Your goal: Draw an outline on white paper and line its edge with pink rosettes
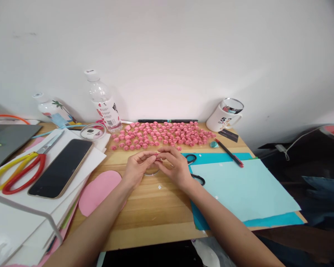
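Observation:
My left hand (137, 167) and my right hand (176, 166) meet over the middle of the wooden table. Between their fingertips they pinch a small pink paper rose (157, 157), mostly hidden by the fingers. Just below the hands, a round clear ring, perhaps a tape roll (151, 174), lies partly covered. Many rolled pink paper roses (167, 134) are spread right behind the hands. To the left of my left forearm are round pink paper pieces (100, 191). Black-handled scissors (198, 179) lie beside my right wrist, their blades out of sight.
Light blue paper (245, 189) lies on darker blue sheets at right. A red-black pen (229, 152), a teal paper roll (214, 144) and a white mug (224, 115) stand behind. At left are a phone (61, 167), red-yellow scissors (40, 161) and a water bottle (104, 102).

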Demonstrator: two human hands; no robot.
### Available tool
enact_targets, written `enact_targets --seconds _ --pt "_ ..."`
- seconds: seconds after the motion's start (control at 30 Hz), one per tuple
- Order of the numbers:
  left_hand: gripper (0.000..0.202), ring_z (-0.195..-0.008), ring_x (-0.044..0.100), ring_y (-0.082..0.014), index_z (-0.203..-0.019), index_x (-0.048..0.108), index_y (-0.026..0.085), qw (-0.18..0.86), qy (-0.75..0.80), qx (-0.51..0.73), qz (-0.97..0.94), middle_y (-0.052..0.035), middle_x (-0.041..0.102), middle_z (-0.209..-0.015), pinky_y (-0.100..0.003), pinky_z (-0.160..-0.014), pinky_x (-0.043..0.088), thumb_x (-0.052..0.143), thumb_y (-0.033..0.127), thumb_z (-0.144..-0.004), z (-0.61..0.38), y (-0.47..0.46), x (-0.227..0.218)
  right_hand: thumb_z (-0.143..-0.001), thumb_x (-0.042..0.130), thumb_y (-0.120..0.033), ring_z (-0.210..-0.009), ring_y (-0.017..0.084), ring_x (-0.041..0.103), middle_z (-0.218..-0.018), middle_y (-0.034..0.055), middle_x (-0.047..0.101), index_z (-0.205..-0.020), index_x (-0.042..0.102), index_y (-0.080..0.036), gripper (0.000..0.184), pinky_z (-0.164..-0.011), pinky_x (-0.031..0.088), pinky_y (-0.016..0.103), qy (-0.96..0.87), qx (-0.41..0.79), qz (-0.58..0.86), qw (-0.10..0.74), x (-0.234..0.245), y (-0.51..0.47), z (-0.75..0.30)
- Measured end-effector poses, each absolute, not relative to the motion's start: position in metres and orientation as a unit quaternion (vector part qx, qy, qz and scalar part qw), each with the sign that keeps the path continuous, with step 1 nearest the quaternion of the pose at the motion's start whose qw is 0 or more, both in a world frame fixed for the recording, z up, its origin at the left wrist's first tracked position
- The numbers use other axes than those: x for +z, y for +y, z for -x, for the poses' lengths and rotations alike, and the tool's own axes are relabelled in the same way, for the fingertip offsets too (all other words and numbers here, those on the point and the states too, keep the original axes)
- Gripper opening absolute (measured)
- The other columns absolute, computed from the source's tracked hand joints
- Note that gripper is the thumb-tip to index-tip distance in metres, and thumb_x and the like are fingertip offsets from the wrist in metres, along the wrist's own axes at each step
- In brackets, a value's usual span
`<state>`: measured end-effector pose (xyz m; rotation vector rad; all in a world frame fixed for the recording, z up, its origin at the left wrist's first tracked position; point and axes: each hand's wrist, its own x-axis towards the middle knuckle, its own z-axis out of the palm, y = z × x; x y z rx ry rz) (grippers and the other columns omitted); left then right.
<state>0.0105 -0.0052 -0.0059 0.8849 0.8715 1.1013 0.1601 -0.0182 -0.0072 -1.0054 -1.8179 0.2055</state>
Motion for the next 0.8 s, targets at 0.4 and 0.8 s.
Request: enact_targets --seconds 0.4,0.8 --pt "0.025 -0.072 0.067 -0.0163 -0.082 0.072 0.016 0.659 0.405 0.503 -0.386 -0.0032 0.072 -0.077 -0.034 -0.076 0.054 0.079 0.028 -0.061 -0.0126 -0.0055 -0.0004 -0.078 0.064 -0.028 -0.073 0.016 0.066 -0.083 0.0053 0.068 -0.086 0.066 -0.018 0.013 -0.068 0.058 0.030 -0.607 0.344 0.453 0.555 -0.0020 -0.0161 -0.1596" --pt "0.020 -0.063 0.063 -0.0117 -0.075 0.072 0.016 0.620 0.442 0.508 -0.403 -0.0031 0.072 -0.073 -0.025 -0.068 0.050 0.078 0.031 -0.063 -0.0103 -0.0040 -0.0059 -0.076 0.067 -0.025 -0.077 0.016 0.066 -0.087 0.0049 0.068 -0.090 0.066 -0.018 0.015 -0.071 0.057 0.030 -0.629 0.373 0.422 0.537 -0.0059 -0.0163 -0.1597"
